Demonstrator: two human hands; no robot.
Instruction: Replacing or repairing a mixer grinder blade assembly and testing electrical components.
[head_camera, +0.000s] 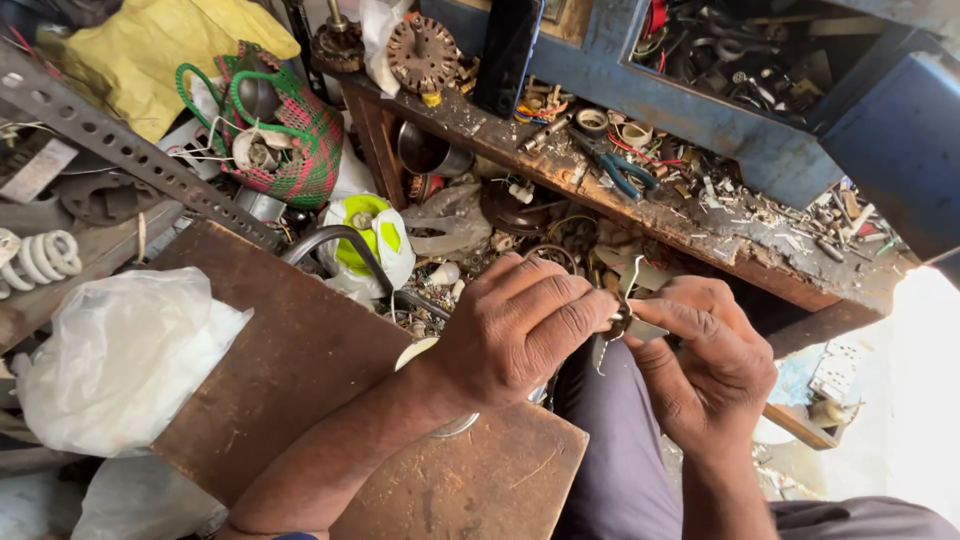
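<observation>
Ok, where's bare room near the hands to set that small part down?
The brown board is bare between the white plastic bag and the left hand. Its near corner under the forearm is free too. The wooden bench is littered with scraps and blue-handled pliers. The gap below the green basket is crowded. Both hands, right hand included, pinch the small metal part.

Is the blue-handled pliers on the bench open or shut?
Open: the pliers lie on the bench with handles spread apart.

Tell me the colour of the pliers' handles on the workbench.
Blue: the pliers lie on the cluttered wooden workbench; the head view shows them.
</observation>
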